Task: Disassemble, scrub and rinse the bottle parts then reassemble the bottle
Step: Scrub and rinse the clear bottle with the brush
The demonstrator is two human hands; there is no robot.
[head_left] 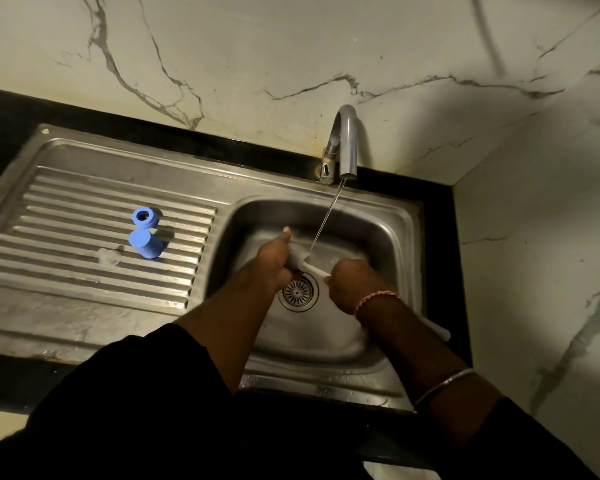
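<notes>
Two hands, left hand point(274, 261) and right hand point(355, 285), grip a pale brush point(309, 265) under running water; no writing legible.

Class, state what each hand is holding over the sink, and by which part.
Left hand grips the pale bottle part around its body; right hand grips the brush handle.

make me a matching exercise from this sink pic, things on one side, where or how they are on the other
Things:
1. blue ring
2. blue cap
3. tap
4. drain

Places or states:
A. running a thin stream of water
B. in the bottom of the basin, between the two hands
C. on the draining board, farther from the person
D. on the draining board, nearer the person

Pairs: 1-C, 2-D, 3-A, 4-B
</notes>
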